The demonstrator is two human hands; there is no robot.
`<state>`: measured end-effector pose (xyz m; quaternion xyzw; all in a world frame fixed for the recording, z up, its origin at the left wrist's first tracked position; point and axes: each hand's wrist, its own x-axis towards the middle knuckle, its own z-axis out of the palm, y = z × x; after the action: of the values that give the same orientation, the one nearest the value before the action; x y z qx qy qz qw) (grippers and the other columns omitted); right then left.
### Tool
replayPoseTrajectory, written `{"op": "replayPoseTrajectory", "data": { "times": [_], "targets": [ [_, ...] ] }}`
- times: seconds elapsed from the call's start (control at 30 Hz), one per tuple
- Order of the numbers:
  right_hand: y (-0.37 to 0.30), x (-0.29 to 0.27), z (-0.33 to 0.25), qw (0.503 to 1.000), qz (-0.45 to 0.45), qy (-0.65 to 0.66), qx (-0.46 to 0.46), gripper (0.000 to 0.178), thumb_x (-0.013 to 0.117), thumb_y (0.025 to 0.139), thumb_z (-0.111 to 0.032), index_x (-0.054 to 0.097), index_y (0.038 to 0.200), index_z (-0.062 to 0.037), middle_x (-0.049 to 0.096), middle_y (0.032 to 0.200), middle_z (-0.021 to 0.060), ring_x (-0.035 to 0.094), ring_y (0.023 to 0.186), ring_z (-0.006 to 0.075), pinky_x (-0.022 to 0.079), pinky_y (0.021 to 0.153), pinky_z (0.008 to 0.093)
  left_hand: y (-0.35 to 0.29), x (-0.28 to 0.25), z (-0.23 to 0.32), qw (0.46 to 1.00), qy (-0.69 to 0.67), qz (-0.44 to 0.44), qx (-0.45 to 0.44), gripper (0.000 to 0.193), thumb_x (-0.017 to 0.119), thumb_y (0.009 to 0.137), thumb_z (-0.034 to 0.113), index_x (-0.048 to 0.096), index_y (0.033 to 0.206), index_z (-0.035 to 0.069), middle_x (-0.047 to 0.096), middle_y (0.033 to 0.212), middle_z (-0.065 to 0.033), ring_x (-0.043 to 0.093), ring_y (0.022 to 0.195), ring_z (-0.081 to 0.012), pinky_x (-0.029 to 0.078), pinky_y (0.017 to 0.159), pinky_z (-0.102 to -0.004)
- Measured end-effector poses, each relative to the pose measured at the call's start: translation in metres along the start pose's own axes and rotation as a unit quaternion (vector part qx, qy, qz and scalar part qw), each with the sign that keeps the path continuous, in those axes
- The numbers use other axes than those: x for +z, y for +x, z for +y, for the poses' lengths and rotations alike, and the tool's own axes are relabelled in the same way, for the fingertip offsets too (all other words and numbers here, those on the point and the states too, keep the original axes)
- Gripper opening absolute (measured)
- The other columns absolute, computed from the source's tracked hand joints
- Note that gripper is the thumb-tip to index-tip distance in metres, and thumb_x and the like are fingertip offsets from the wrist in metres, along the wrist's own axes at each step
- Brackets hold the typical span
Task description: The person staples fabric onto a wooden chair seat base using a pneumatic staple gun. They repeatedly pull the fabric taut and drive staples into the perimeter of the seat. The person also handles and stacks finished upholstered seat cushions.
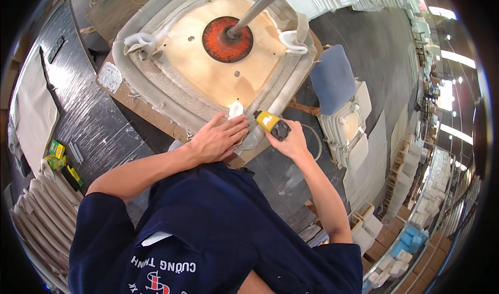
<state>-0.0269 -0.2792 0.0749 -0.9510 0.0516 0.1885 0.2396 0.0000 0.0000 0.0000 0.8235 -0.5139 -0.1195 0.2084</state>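
Observation:
A seat cushion [174, 92] lies underside up, its beige-grey fabric folded over the rim of a pale plywood panel [208, 81]. White padding shows at the corners. At the near corner, my left hand [223, 137] lies flat on the folded fabric with fingers stretched out, beside a white tuft of padding [235, 109]. My right hand [290, 141] is closed round a yellow-and-black staple gun [271, 123]. Its nose points toward that corner, just right of my left fingers; whether it touches the fabric I cannot tell.
A red disc [218, 37] on a slanting metal rod [265, 4] presses on the panel. Under the cushion is a brown board [150, 115]. A film-covered black table [101, 104] stands left, with small yellow-green boxes [56, 154]. Stacked seat pieces [345, 125] and a blue pad [332, 78] lie right.

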Motion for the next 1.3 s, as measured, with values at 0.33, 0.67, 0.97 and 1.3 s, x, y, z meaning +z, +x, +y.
{"op": "replayPoseTrajectory", "data": {
  "times": [0.33,0.67,0.97,1.3],
  "targets": [
    [-0.011,0.012,-0.009,0.999,0.001,0.035,-0.012,0.034,0.086,0.076,-0.028,0.082,0.1,-0.0039,0.076,0.083,0.0219,0.076,0.08,0.0406,0.06,0.075,0.0409,-0.045,0.033,-0.027,0.985,-0.079,0.15,0.004,0.062,0.075,0.084,0.025,0.065,0.144,0.018,0.063,0.155,0.0036,0.052,0.15,-0.0235,0.042,0.118,-0.0471],
    [-0.011,0.01,-0.005,0.994,-0.006,-0.046,-0.1,0.043,0.09,0.065,-0.024,0.078,0.103,-0.0082,0.076,0.086,0.0195,0.074,0.083,0.0406,0.06,0.077,0.0462,-0.041,0.046,-0.032,0.973,-0.055,0.222,-0.02,0.058,0.071,0.08,0.021,0.07,0.137,0.02,0.065,0.152,0.0019,0.055,0.147,-0.0256,0.044,0.113,-0.0467],
    [-0.105,0.116,0.092,0.946,0.098,0.286,-0.115,0.052,0.085,0.084,-0.016,0.07,0.13,0.0023,0.077,0.112,0.0216,0.077,0.1,0.0363,0.059,0.089,0.038,-0.04,0.017,-0.023,0.923,0.015,0.296,-0.247,0.047,0.061,0.086,0.011,0.076,0.131,0.013,0.062,0.157,-0.0129,0.05,0.152,-0.0331,0.034,0.122,-0.0494],
    [-0.114,0.075,0.269,0.988,-0.006,0.123,0.09,0.045,0.087,0.082,-0.034,0.076,0.119,-0.0112,0.078,0.092,0.0199,0.076,0.091,0.0405,0.06,0.081,0.0454,0.073,-0.032,0.062,0.888,-0.111,0.281,-0.348,0.049,0.06,0.101,0.011,0.06,0.15,0.005,0.058,0.157,-0.0186,0.044,0.155,-0.0402,0.032,0.126,-0.0517]
  ]
}}
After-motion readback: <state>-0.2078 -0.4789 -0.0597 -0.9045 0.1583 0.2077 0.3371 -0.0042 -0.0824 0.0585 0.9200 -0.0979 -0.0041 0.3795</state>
